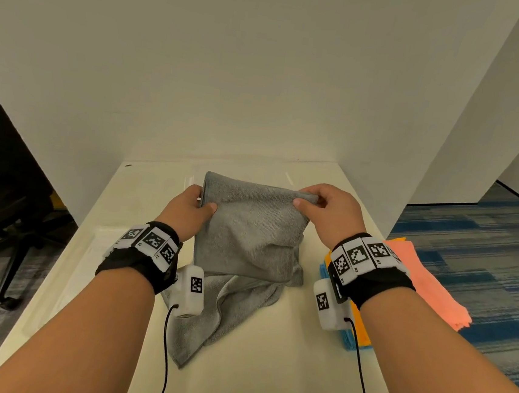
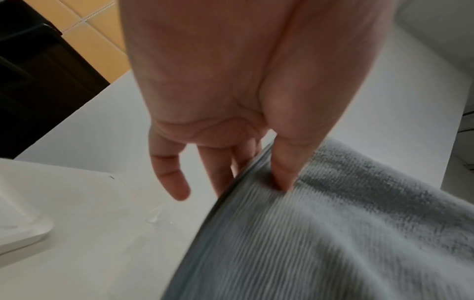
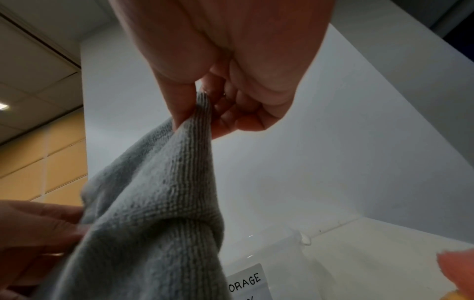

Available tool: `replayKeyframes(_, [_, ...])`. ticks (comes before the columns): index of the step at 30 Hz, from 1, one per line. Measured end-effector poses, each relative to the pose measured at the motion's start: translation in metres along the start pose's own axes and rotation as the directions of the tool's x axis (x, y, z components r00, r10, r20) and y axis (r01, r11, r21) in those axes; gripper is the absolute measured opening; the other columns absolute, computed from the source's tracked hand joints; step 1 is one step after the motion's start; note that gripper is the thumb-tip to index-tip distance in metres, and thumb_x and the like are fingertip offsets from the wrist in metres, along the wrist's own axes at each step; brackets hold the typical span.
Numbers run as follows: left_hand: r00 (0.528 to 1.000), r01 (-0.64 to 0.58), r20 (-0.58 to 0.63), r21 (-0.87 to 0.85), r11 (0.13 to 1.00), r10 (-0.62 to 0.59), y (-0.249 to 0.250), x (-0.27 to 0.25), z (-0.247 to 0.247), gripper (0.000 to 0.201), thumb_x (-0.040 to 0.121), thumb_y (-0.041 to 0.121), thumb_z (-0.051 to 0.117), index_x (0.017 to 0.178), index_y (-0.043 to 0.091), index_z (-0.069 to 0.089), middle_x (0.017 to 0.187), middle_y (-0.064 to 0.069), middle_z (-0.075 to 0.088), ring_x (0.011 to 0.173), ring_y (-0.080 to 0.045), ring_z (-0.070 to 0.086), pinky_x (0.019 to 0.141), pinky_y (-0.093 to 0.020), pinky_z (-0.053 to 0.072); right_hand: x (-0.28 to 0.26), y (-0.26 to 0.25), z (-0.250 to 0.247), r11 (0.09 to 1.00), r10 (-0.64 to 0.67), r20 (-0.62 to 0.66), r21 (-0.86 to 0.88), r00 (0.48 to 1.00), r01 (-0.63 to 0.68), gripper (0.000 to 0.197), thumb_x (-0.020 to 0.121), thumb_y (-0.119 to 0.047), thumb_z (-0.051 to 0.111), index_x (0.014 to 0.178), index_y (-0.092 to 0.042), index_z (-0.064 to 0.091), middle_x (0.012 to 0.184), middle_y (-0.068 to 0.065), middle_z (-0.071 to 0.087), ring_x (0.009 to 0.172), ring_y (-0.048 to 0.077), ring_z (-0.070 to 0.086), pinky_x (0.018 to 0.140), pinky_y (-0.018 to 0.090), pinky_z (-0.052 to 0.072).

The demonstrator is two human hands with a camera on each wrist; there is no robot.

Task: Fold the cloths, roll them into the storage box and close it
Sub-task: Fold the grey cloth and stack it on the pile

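A grey cloth (image 1: pixel 248 230) hangs between my two hands above the white table (image 1: pixel 268 355), and its lower part trails crumpled on the tabletop. My left hand (image 1: pixel 202 202) pinches the upper left edge, thumb in front and fingers behind. My right hand (image 1: pixel 307 201) pinches the upper right corner. The left wrist view shows my left hand (image 2: pixel 259 174) with its thumb pressed into the grey cloth (image 2: pixel 333 233). In the right wrist view my right hand (image 3: pixel 197 113) pinches the grey cloth (image 3: pixel 159 203) at a corner. Below it stands a clear storage box (image 3: pixel 282 253) bearing a label.
A stack of pink, orange and blue cloths (image 1: pixel 418 275) lies at the table's right edge, under my right wrist. A clear flat lid (image 2: pixel 23 229) rests on the table to the left. White walls close in the back and right. An office chair (image 1: pixel 21 221) stands left of the table.
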State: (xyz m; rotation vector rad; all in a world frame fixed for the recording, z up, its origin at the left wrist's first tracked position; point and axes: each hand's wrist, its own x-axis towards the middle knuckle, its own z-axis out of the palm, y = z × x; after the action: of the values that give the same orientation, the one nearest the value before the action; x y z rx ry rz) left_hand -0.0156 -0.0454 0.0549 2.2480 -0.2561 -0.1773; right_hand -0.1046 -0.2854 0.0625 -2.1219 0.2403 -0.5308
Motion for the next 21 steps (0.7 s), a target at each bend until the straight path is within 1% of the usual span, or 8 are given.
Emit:
replayKeyframes(3, [0.999,-0.005,-0.044,-0.043,0.999,0.003,0.002,0.0,0.0,0.048,0.09,0.025,0.064,0.131,0.014,0.041,0.126,-0.009,0.056,0.107,-0.025,0.056,0.089,-0.037,0.046,-0.002,-0.01,-0.001,0.999,-0.052,0.051,0.01,0.997,0.051,0.008,0.085,-0.023,0.07,0.091,-0.028,0.068,0.081,-0.017,0.062,0.077,0.001,0.057,0.07,0.015,0.042])
replayKeyframes(6, [0.995,-0.091,-0.031,-0.04,0.995,0.09,0.012,-0.005,0.0,0.072,0.081,0.037,0.073,0.14,0.027,0.033,0.142,-0.006,0.04,0.125,-0.023,0.046,0.099,-0.035,0.041,-0.005,-0.022,0.0,0.984,-0.13,0.156,-0.097,0.979,0.146,0.008,0.087,-0.022,0.066,0.093,-0.025,0.071,0.086,-0.016,0.063,0.083,0.003,0.056,0.075,0.015,0.041])
replayKeyframes(10, [0.954,-0.28,0.137,0.106,0.954,0.265,0.033,-0.014,0.0,0.069,0.077,0.046,0.073,0.137,0.039,0.039,0.144,0.003,0.036,0.129,-0.012,0.036,0.1,-0.027,0.03,-0.008,-0.032,0.005,0.936,-0.194,0.265,-0.239,0.944,0.26,0.015,0.089,-0.024,0.064,0.101,-0.022,0.071,0.099,-0.007,0.064,0.092,0.007,0.054,0.086,0.021,0.041])
replayKeyframes(12, [0.92,-0.339,0.245,0.111,0.934,0.305,0.042,-0.018,0.004,0.057,0.078,0.045,0.073,0.13,0.041,0.048,0.138,0.01,0.042,0.121,-0.003,0.037,0.098,-0.024,0.029,-0.008,-0.034,0.007,0.923,-0.211,0.289,-0.255,0.934,0.288,0.016,0.088,-0.025,0.064,0.103,-0.023,0.071,0.101,-0.005,0.064,0.092,0.006,0.053,0.087,0.022,0.041])
replayKeyframes(14, [0.895,-0.359,0.321,0.107,0.927,0.309,0.046,-0.021,0.01,0.04,0.08,0.042,0.071,0.117,0.04,0.056,0.124,0.014,0.053,0.113,-0.002,0.045,0.095,-0.024,0.033,-0.008,-0.037,0.009,0.922,-0.215,0.308,-0.25,0.927,0.297,0.018,0.088,-0.025,0.065,0.104,-0.023,0.071,0.101,-0.003,0.064,0.091,0.007,0.052,0.086,0.021,0.04])
replayKeyframes(17, [0.889,-0.371,0.34,0.141,0.918,0.307,0.048,-0.021,0.018,0.009,0.089,0.034,0.064,0.088,0.026,0.061,0.084,0.008,0.06,0.079,-0.007,0.054,0.074,-0.024,0.04,-0.008,-0.038,0.011,0.924,-0.218,0.318,-0.236,0.923,0.3,0.017,0.088,-0.024,0.065,0.103,-0.022,0.071,0.1,-0.002,0.065,0.09,0.007,0.053,0.085,0.021,0.041])
replayKeyframes(19, [0.898,-0.355,0.32,0.121,0.927,0.302,0.046,-0.02,0.02,0.018,0.092,0.028,0.059,0.08,0.015,0.059,0.075,0.0,0.057,0.07,-0.011,0.051,0.069,-0.026,0.039,-0.009,-0.037,0.012,0.94,-0.217,0.3,-0.192,0.929,0.282,0.015,0.089,-0.025,0.063,0.103,-0.024,0.069,0.1,-0.005,0.066,0.09,0.007,0.056,0.084,0.022,0.044])
replayKeyframes(21, [0.91,-0.339,0.282,0.079,0.937,0.305,0.044,-0.017,0.018,0.02,0.094,0.026,0.056,0.086,0.008,0.06,0.08,-0.009,0.061,0.074,-0.017,0.054,0.072,-0.031,0.043,-0.011,-0.035,0.012,0.975,-0.171,0.254,-0.093,0.952,0.2,0.019,0.091,-0.026,0.061,0.109,-0.025,0.064,0.098,-0.007,0.064,0.09,0.007,0.058,0.082,0.019,0.046])
